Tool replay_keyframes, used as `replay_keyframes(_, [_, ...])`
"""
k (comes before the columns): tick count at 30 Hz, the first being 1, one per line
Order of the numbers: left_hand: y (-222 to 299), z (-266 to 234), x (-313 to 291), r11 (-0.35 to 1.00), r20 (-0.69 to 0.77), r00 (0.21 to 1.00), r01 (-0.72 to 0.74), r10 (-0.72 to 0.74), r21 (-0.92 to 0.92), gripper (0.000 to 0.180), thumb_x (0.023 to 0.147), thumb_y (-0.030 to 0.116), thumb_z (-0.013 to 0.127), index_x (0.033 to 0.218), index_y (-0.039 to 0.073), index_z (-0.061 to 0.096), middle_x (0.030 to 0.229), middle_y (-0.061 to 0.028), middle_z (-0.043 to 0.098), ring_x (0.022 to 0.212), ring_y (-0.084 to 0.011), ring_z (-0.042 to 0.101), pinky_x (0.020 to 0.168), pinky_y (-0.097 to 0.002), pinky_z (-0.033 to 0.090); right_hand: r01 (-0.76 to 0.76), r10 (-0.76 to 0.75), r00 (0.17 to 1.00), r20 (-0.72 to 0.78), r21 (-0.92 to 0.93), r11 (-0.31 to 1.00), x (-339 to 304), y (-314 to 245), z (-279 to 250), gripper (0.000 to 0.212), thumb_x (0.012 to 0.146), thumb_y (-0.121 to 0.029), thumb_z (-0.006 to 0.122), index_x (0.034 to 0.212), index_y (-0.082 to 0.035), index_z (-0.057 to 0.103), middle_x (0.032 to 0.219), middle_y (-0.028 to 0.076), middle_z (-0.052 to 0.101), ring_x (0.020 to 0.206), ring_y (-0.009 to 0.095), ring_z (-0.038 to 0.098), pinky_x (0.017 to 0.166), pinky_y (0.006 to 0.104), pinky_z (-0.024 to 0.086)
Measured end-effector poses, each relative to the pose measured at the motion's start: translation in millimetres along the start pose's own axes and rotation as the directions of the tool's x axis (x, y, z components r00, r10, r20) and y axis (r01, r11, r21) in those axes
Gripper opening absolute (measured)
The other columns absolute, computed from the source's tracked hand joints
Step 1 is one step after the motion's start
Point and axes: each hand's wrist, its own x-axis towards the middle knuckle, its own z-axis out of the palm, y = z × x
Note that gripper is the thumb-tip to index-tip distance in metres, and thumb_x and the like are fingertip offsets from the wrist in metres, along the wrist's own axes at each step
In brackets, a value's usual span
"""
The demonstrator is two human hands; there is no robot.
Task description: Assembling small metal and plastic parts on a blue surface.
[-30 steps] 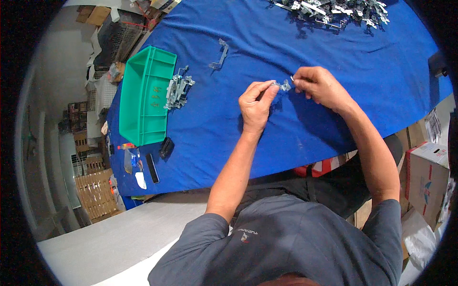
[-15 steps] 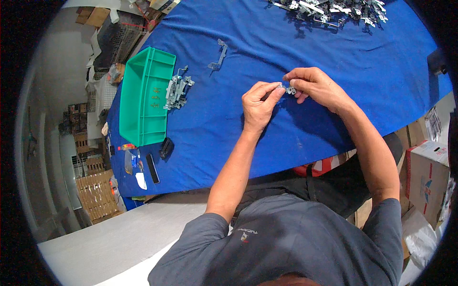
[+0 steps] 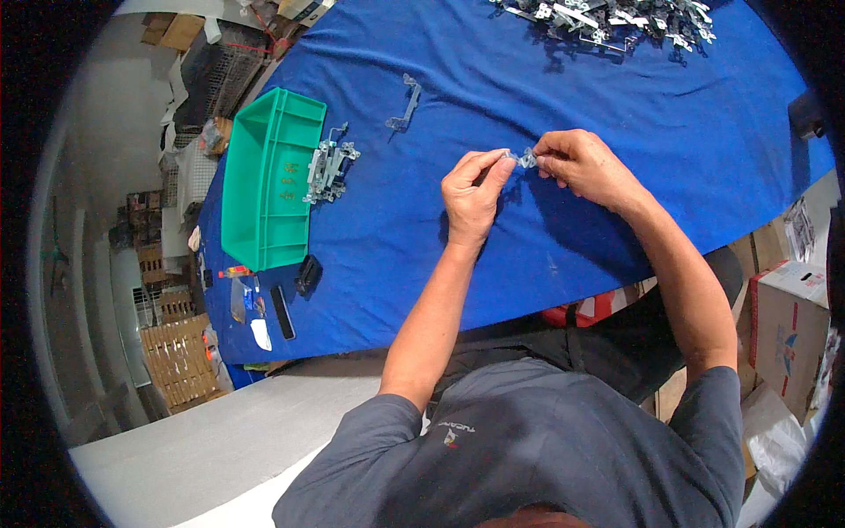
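Note:
Over the blue cloth, my left hand point(image 3: 473, 192) and my right hand point(image 3: 588, 167) meet at a small silvery metal bracket point(image 3: 527, 158). Thumb and forefinger of the left pinch its left end; much of that end is hidden by the fingers. The right fingertips close on its other end. A single thin metal bracket point(image 3: 407, 104) with bent ends lies by itself farther left. Beside the green bin, several similar brackets point(image 3: 331, 169) are heaped together. Inside the green bin point(image 3: 242, 189) sit several small brass-coloured pieces point(image 3: 289, 181).
A large pile of metal brackets point(image 3: 616, 19) covers the table's far side. Near the left edge lie a black phone-like slab point(image 3: 282, 311), a black case point(image 3: 308, 275) and small odds and ends. A cardboard box point(image 3: 789, 330) stands at right, beyond the blue cloth point(image 3: 370, 255).
The right fingers, which were more spread, have drawn together on the bracket's end. The bracket has shifted slightly left and up, and the left hand a little with it.

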Motion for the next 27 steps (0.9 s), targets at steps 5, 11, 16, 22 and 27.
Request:
replay_keyframes(5, [-1,2,1,0.995,0.046,0.994,-0.099,0.098,0.024,0.015,0.086,0.007,0.076,0.099,0.0,0.075,0.08,0.0007,0.062,0.058,-0.0036,0.048,0.05,-0.0202,0.036,-0.062,0.062,0.997,0.049,-0.007,0.998,1,2,0,0.016,0.09,-0.009,0.058,0.098,0.001,0.067,0.072,0.006,0.063,0.062,0.014,0.061,0.058,0.03,0.052])
replay_keyframes(11, [5,5,1,0.988,0.094,0.989,-0.126,0.117,0.094,0.016,0.083,0.008,0.077,0.096,-0.001,0.075,0.086,-0.0084,0.071,0.077,-0.0134,0.065,0.069,-0.0255,0.05,0.02,-0.004,0.999,-0.049,0.326,0.945,5,17,7,0.016,0.095,-0.013,0.058,0.101,-0.001,0.067,0.075,0.005,0.063,0.063,0.012,0.059,0.058,0.0293,0.054])
replay_keyframes(16, [6,3,2,0.976,0.132,0.976,-0.186,0.171,0.111,0.016,0.083,0.008,0.078,0.096,0.0,0.075,0.084,-0.0084,0.071,0.075,-0.013,0.065,0.068,-0.0255,0.05,-0.008,0.01,1.0,-0.017,0.116,0.993,3,6,4,0.019,0.096,-0.016,0.059,0.106,0.0,0.064,0.081,0.006,0.064,0.067,0.011,0.06,0.059,0.0287,0.051])
replay_keyframes(22, [3,2,-1,0.997,0.033,0.996,-0.08,0.079,0.024,0.017,0.084,0.008,0.077,0.098,-0.001,0.075,0.086,-0.0068,0.07,0.075,-0.0108,0.062,0.068,-0.0235,0.048,0.056,-0.04,0.989,-0.146,0.101,0.993,3,6,-3,0.018,0.096,-0.017,0.058,0.095,-0.001,0.065,0.077,0.002,0.063,0.063,0.009,0.055,0.053,0.0264,0.046])
replay_keyframes(27, [2,1,-1,1.0,0.003,1.0,-0.011,0.011,-0.008,0.018,0.085,0.009,0.077,0.099,-0.002,0.074,0.087,-0.006,0.069,0.078,-0.0102,0.061,0.07,-0.023,0.048,-0.049,0.047,0.999,0.021,0.07,0.996,0,3,5,0.017,0.091,-0.012,0.057,0.097,0.001,0.066,0.074,0.004,0.065,0.059,0.011,0.059,0.048,0.0291,0.048])
